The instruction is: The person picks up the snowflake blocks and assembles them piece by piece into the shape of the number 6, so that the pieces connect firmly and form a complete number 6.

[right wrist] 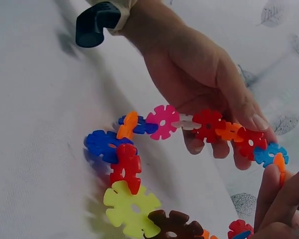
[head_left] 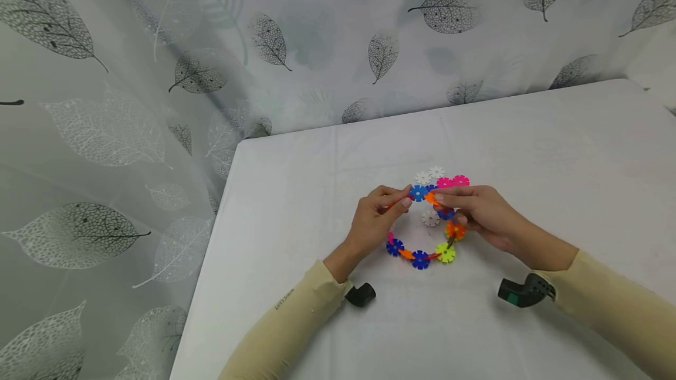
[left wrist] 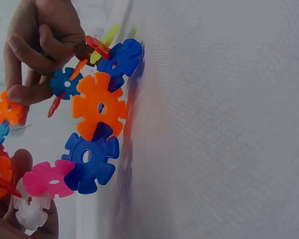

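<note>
A chain of interlocking flower-shaped plastic discs (head_left: 420, 260) forms a loop, its near part on the table, in blue, orange, red, pink, yellow, white and brown. My left hand (head_left: 372, 221) pinches a red disc (right wrist: 251, 143) at the loop's far side, thumb on top. Beside it a light blue disc (head_left: 418, 193) is joined on. My right hand (head_left: 491, 216) pinches an orange disc (left wrist: 9, 107) against that light blue one. Whether their slots are fully joined I cannot tell. In the right wrist view the yellow disc (right wrist: 132, 209) and brown disc (right wrist: 174, 225) lie nearest the camera.
Just beyond the hands lie loose white discs (head_left: 423, 177) and pink discs (head_left: 460, 180). Another white disc (head_left: 430, 219) is seen inside the loop. A white cloth covers the table (head_left: 285, 192). Leaf-patterned curtain (head_left: 317, 46) hangs behind and to the left.
</note>
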A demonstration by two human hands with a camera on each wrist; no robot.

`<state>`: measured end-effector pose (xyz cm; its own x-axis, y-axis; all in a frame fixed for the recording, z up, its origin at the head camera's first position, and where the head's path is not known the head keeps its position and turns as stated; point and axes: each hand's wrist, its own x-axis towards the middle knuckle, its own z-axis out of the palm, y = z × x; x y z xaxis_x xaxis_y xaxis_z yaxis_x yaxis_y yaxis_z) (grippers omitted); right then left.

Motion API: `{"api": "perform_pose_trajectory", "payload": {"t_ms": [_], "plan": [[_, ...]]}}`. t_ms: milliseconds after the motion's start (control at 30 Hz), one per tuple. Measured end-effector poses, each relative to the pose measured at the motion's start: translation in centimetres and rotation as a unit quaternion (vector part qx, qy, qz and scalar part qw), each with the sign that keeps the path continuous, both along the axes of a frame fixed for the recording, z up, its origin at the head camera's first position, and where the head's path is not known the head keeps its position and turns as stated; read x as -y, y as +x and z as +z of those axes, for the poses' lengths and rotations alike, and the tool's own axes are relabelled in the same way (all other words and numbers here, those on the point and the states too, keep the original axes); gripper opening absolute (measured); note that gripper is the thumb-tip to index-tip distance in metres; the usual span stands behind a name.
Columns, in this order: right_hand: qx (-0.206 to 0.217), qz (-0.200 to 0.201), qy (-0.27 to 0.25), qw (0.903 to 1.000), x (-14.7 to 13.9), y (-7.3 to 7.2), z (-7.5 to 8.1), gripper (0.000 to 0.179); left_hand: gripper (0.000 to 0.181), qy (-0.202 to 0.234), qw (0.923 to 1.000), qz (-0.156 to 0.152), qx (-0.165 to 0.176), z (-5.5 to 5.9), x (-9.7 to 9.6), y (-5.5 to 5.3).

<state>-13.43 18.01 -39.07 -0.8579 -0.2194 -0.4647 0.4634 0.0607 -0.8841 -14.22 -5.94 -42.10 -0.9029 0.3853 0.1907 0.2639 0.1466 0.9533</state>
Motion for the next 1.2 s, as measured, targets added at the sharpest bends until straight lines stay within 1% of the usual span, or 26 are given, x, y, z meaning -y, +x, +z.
{"api": "perform_pose_trajectory", "payload": {"t_ms": [200,333,367,400,433,533,600,633,700,767,833,967,1067,1200], "plan": [[0.001,0.001,0.011,0.9999,0.1,0.0,0.1,0.064,0.034,-0.004,1.0,0.001,0.004,0.0,-0.1,0.0],[0.003,0.005,0.016,0.9999,0.2,-0.1,0.2,0.062,0.034,-0.008,0.9999,-0.003,0.01,0.0,-0.2,0.1],[0.005,0.006,0.017,0.9998,0.1,-0.2,0.2,0.06,0.034,-0.01,0.9998,-0.005,0.014,0.0,-0.2,0.0],[0.005,0.007,0.017,0.9998,0.1,-0.2,0.2,0.057,0.034,-0.01,0.9998,-0.007,0.013,0.5,-0.2,0.2],[0.005,0.008,0.017,0.9998,0.1,-0.3,0.2,0.054,0.035,-0.008,0.9998,-0.008,0.015,0.5,-0.2,0.2],[0.01,0.009,0.019,0.9997,0.0,-0.4,0.1,0.051,0.034,-0.012,0.9996,-0.007,0.026,0.4,-0.3,0.3],[0.012,0.01,0.018,0.9997,-0.1,-0.5,0.0,0.049,0.034,-0.017,0.9995,-0.004,0.025,0.3,-0.3,0.3],[0.016,0.009,0.017,0.9997,-0.2,-0.5,0.0,0.047,0.034,-0.022,0.9994,-0.003,0.027,-0.1,-0.3,0.2],[0.022,0.008,0.012,0.9997,-0.3,-0.5,0.0,0.041,0.033,-0.033,0.9991,-0.001,0.025,-0.2,-0.3,0.2],[0.023,0.007,0.01,0.9997,-0.4,-0.5,0.0,0.033,0.034,-0.035,0.9991,-0.004,0.022,-0.2,-0.3,0.2],[0.021,0.009,0.01,0.9997,-0.6,-0.5,0.0,0.03,0.035,-0.041,0.9989,-0.009,0.02,-0.1,-0.3,0.2],[0.015,0.018,0.019,0.9995,-0.5,-0.4,0.3,0.034,0.036,-0.05,0.9985,-0.021,0.008,0.1,-0.1,0.1],[0.004,0.024,0.035,0.9991,-0.4,-0.3,0.6,0.04,0.037,-0.053,0.9983,-0.023,-0.004,0.1,0.2,0.0],[-0.032,0.034,0.072,0.9963,-0.3,-0.1,1.0,0.051,0.036,-0.046,0.9987,-0.018,-0.009,-0.1,0.3,-0.1]]}}
